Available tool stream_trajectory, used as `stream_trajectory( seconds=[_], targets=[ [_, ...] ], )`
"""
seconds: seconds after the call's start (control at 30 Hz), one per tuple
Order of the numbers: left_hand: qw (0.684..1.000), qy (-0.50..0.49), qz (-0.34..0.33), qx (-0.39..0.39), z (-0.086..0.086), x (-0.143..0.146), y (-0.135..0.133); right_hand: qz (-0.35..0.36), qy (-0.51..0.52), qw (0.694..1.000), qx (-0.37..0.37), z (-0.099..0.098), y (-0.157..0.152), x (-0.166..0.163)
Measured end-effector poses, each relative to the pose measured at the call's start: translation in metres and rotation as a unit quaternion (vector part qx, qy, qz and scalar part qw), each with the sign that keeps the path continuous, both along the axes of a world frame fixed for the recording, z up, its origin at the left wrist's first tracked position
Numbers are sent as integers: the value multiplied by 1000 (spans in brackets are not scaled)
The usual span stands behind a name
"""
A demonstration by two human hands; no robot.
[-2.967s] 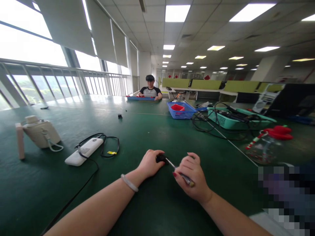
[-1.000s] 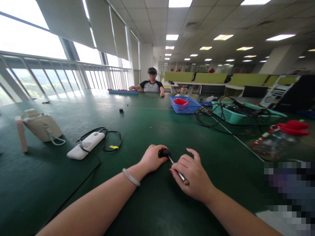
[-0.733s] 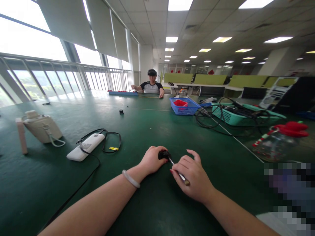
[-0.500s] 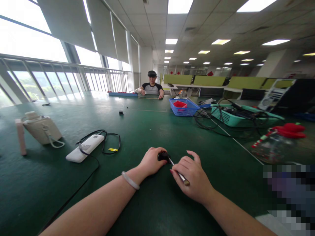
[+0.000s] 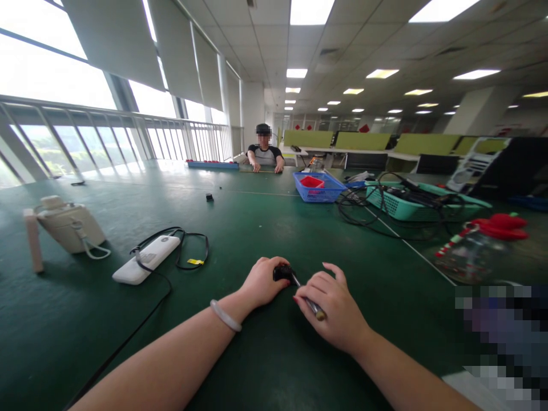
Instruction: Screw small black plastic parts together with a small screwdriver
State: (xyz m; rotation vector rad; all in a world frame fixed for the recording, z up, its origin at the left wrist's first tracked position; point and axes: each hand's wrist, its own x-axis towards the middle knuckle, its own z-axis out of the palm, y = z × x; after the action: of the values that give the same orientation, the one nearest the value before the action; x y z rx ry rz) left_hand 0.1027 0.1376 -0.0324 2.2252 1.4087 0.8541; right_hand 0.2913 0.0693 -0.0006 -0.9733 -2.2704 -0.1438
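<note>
My left hand [image 5: 261, 281] rests on the green table [image 5: 265, 228] with its fingers closed round a small black part [image 5: 282, 272]. My right hand [image 5: 336, 311] pinches a thin screwdriver [image 5: 309, 298], whose metal tip reaches into the black part. A pale bangle [image 5: 225, 315] sits on my left wrist. Both hands are close together at the table's near middle.
A white power bank [image 5: 145, 260] with a black cable lies to the left, a beige pouch [image 5: 71, 227] further left. A blue basket [image 5: 319, 187], a teal tray [image 5: 411, 206] with cables and a clear jar with a red lid [image 5: 479, 248] stand to the right. Another person [image 5: 264, 153] sits at the far end.
My hands stay on the black part and the screwdriver; the right hand shifts slightly on the tool. The view has drifted a little. The far person has drawn both hands together.
</note>
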Motion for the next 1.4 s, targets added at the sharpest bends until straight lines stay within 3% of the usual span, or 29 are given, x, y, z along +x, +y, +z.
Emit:
stream_trajectory(
  seconds=[0.63, 1.4],
  targets=[
    [1000, 3, -4, 4, 0, 0, -1, 41, -6, 999, 22, 1, -4, -1],
    [1000, 1, -2, -14, 6, 1, -2, 20, 19, 999, 20, 1, -4, -2]
  ],
)
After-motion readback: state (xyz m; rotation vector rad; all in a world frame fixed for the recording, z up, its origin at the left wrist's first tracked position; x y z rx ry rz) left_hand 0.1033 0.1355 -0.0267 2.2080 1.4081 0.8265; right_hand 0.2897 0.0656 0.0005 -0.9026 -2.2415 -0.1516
